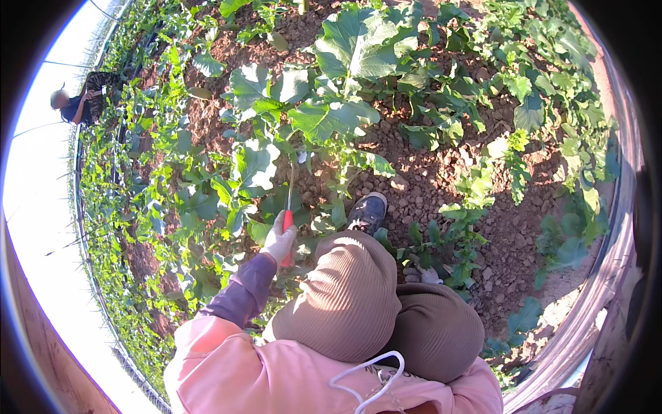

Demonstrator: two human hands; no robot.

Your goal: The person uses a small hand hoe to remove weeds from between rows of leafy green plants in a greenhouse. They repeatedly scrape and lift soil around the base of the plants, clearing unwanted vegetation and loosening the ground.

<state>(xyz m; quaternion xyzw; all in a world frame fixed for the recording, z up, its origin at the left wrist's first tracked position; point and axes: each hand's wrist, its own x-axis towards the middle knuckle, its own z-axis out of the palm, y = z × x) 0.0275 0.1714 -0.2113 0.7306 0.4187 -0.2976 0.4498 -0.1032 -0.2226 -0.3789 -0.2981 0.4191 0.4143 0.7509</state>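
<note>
My left hand [279,242], in a pale glove, is closed around the red handle [287,221] of a hand tool. Its thin metal shaft [291,187] points away from me into the leaves, where its tip is partly hidden by foliage. Large broad-leaved green plants [253,168] surround the tool. Beyond my right knee, a small part of my gloved right hand [426,276] shows low by the soil, beside a leafy stem [457,259]. My knee and the leaves hide the rest, so what it holds cannot be made out.
A dark shoe [368,211] of mine stands on clumpy brown soil [414,171]. Leafy plants [351,46] grow ahead and to both sides. Along the right runs a sheet-like border [615,217]. Another person [83,103] is far off at the left edge.
</note>
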